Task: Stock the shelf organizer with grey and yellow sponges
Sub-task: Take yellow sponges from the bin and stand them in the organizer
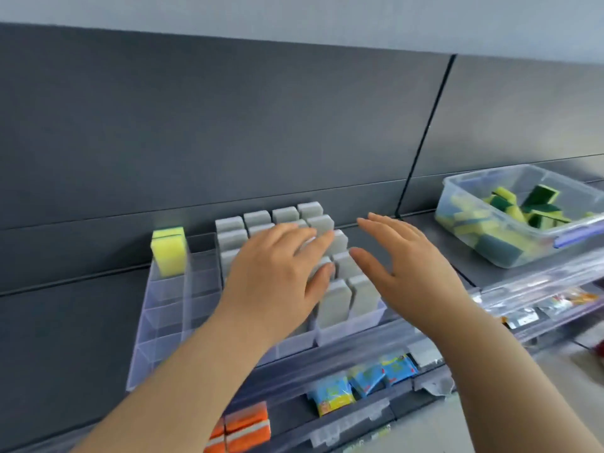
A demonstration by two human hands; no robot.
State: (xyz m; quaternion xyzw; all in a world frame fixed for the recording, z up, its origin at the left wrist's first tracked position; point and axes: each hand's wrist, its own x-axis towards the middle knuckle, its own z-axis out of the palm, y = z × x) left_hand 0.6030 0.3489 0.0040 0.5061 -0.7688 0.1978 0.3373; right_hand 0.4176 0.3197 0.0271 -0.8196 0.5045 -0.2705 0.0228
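Head view, I see left hand (277, 276) flat, fingers straight on grey sponges (336, 302) in shelf organizer (163, 308), hiding several, right hand (402, 259) spread, holding nothing, yellow sponge (168, 251) upright back-left, bin (448, 184) cut off right, blurry.

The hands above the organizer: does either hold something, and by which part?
Nothing is held. The left hand lies flat, fingers straight, on the tops of the grey sponges; the right hand is open beside them, empty.
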